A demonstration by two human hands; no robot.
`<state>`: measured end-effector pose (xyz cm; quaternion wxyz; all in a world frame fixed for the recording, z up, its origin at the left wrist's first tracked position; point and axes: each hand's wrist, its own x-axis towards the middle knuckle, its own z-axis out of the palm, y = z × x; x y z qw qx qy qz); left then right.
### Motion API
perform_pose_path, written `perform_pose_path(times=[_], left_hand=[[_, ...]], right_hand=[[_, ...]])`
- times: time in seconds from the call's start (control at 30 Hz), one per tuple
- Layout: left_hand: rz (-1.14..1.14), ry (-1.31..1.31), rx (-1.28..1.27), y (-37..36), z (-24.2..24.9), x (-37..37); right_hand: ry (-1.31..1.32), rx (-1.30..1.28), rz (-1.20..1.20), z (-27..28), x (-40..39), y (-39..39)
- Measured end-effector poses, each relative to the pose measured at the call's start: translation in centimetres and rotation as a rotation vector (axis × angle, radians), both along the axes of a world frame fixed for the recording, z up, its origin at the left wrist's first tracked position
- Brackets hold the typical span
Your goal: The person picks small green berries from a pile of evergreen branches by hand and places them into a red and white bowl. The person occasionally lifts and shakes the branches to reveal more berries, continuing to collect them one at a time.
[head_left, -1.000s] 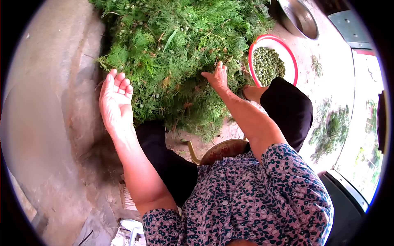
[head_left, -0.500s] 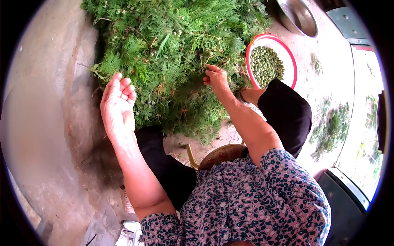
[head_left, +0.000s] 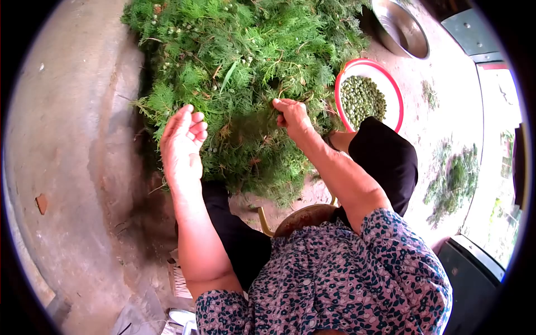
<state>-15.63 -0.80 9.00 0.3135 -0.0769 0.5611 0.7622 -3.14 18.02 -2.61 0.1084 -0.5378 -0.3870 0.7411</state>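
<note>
A large heap of green conifer branches [head_left: 240,67], with small pale cones among the sprays, spreads before my knees. At the heap's left side is my left hand [head_left: 183,146], palm turned up. Its fingers are loosely curled and apart, and I see nothing in them. My right hand [head_left: 293,118] is over the middle of the heap, with thumb and forefinger pressed together among the sprigs. What it pinches, if anything, is too small to make out. To its right stands a white basin [head_left: 395,106] with a red rim, partly filled with small green cones [head_left: 362,99].
A metal bowl [head_left: 399,28] rests at the upper right. Loose greenery [head_left: 455,181] lies on the floor at the right. My knee [head_left: 385,159] is close to the basin. A brick fragment [head_left: 41,204] lies on the concrete at left.
My left hand has shifted right in view, its fingers a little more curled. The right hand is slightly lower, still pinched. The whole view has shifted a little.
</note>
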Motion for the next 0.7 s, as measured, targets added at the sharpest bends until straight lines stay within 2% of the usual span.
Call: perform_pose_path(times=[0.1,0.17,0.33,0.37,0.43,0.47,0.5,0.57,0.63,0.7], left_hand=[[-0.09,0.058,-0.062,0.6,-0.3,0.5],[-0.177,0.165,-0.048,0.6,-0.7,1.1],[-0.301,0.282,-0.027,2.1,-1.7,1.8],[-0.321,0.289,0.0,2.3,-1.5,1.8],[-0.223,0.385,-0.012,3.2,0.2,2.4],[-0.244,0.321,-0.066,3.1,1.6,2.8],[-0.225,0.313,0.045,3.4,1.3,3.0],[-0.145,0.439,-0.094,3.7,-0.2,3.5],[-0.073,0.439,-0.097,3.8,0.4,2.9],[-0.239,0.199,0.099,3.4,0.2,1.2]], right_hand=[[0.221,0.113,0.107,2.6,-0.3,-2.1],[0.278,0.216,0.176,5.4,-0.7,-3.4],[0.521,0.229,0.341,8.1,-1.5,-4.2],[0.502,0.222,0.404,8.5,-1.5,-4.2],[0.235,0.449,0.609,10.8,-1.4,-4.2],[0.223,0.516,0.628,11.7,-1.4,-4.2],[0.223,0.522,0.63,11.8,-1.5,-3.9],[0.34,1.196,0.785,11.5,-1.3,-3.7],[0.379,1.18,0.81,11.4,-1.4,-4.1],[0.237,1.398,0.979,10.9,-1.2,-4.5]])
